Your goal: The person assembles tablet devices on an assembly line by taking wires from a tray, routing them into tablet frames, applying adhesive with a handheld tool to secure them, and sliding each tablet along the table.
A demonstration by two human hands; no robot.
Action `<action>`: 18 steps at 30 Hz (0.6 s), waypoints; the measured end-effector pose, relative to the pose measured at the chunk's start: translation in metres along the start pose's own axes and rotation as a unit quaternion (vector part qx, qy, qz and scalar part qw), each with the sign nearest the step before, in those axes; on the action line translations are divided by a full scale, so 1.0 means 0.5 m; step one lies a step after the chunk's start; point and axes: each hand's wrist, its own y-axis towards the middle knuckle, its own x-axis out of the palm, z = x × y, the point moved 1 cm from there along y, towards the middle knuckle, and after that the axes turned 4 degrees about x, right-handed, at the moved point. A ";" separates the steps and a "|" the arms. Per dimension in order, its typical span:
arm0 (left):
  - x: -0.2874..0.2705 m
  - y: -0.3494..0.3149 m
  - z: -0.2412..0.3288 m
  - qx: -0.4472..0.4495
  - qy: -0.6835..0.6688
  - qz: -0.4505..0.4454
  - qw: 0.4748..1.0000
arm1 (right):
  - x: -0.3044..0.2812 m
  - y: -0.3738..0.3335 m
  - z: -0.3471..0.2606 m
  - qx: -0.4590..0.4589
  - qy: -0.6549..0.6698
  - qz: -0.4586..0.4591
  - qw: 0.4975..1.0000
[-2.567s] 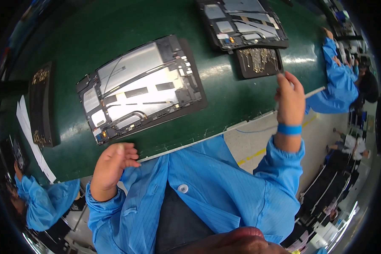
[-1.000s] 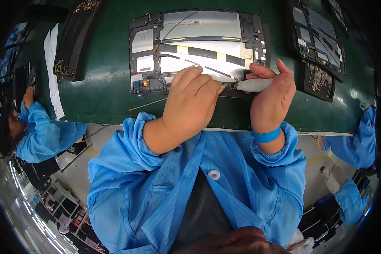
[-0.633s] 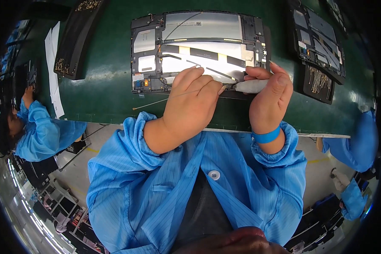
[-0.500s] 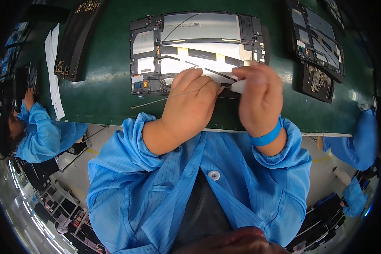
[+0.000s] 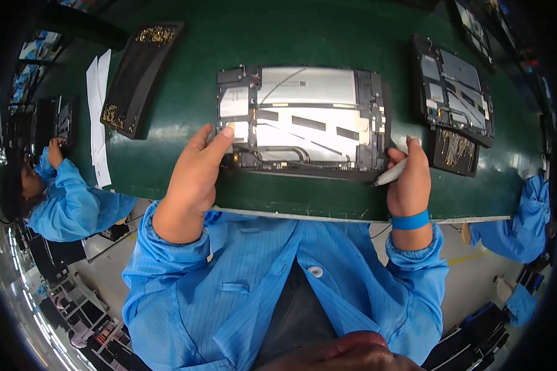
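An opened tablet (image 5: 309, 89) lies lengthwise before me on the green table, its silver battery cells and black strips exposed. My left hand (image 5: 194, 173) grips its left edge, thumb on top of the frame and fingers at the side. At the lower right corner, my right hand (image 5: 411, 178) is closed round a white tool with a slim dark tip (image 5: 390, 174); the tool's exact kind cannot be made out. Fingers of that hand are close to the tablet's right edge, but whether they touch it is hidden. Dark cable runs along the tablet's near edge.
A long black tray (image 5: 133, 86) with small gold parts stands left, beside white paper sheets (image 5: 97, 117). To the right, another opened tablet (image 5: 457, 86) overlaps a black tray of thin cables (image 5: 455, 156). A co-worker in blue (image 5: 71, 198) sits at far left.
Both hands have come apart from the tablet's near edge, the left to its left side, the right to its right corner. The loose cable that trailed from my left hand no longer hangs out.
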 end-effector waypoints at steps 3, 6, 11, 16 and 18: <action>-0.006 0.007 0.027 -0.081 -0.073 -0.102 0.989 | 0.001 0.015 0.000 0.022 0.050 0.023 0.998; 0.003 -0.023 0.045 -0.077 -0.090 -0.155 0.981 | 0.007 0.020 -0.008 0.046 0.082 0.046 0.995; -0.003 0.026 0.133 0.014 -0.210 -0.063 0.976 | 0.015 0.014 -0.054 0.088 0.059 -0.049 0.993; -0.022 0.173 0.220 0.110 -0.259 0.086 0.956 | -0.052 0.041 -0.137 -0.094 -0.022 0.042 0.994; -0.028 0.249 0.260 0.125 -0.252 0.119 0.952 | -0.096 0.072 -0.170 -0.147 -0.098 0.148 0.973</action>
